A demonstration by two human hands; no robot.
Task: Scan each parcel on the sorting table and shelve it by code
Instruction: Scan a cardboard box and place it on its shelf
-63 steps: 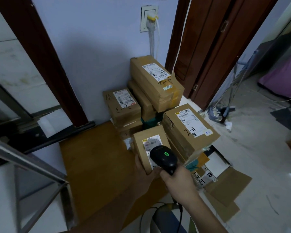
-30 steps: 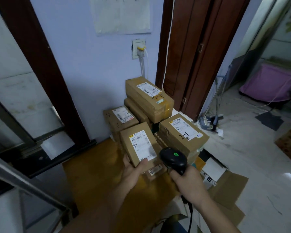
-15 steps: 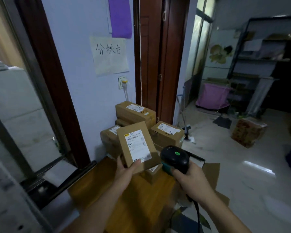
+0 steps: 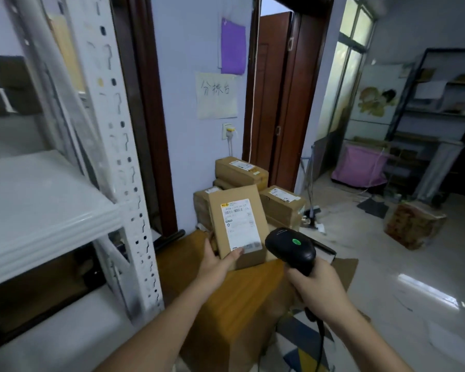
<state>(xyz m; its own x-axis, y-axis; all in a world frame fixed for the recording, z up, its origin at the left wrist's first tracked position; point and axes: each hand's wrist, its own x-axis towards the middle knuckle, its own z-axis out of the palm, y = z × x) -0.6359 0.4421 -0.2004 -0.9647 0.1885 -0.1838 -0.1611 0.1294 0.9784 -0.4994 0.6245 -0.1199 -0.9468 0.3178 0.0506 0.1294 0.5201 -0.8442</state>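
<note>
My left hand (image 4: pixel 217 264) grips a small brown parcel (image 4: pixel 238 224) by its lower edge, thumb on the white label, and holds it upright above the sorting table (image 4: pixel 242 294). Beside it on the right, my right hand (image 4: pixel 318 287) grips a black barcode scanner (image 4: pixel 290 249) with a green light on top, its head close to the parcel's lower right corner. Several more labelled parcels (image 4: pixel 281 205) are stacked at the table's far end against the wall.
A white metal shelf rack (image 4: pixel 46 208) with a perforated post stands close on my left. A paper sign (image 4: pixel 216 95) hangs on the wall above the stack. To the right lie an open tiled floor, a cardboard box (image 4: pixel 414 226), a pink bin (image 4: pixel 360 166) and dark shelving.
My left hand lifted the small parcel off the pile and holds it higher. My view rose and swung left, bringing the white rack into view. The scanner stays beside the parcel.
</note>
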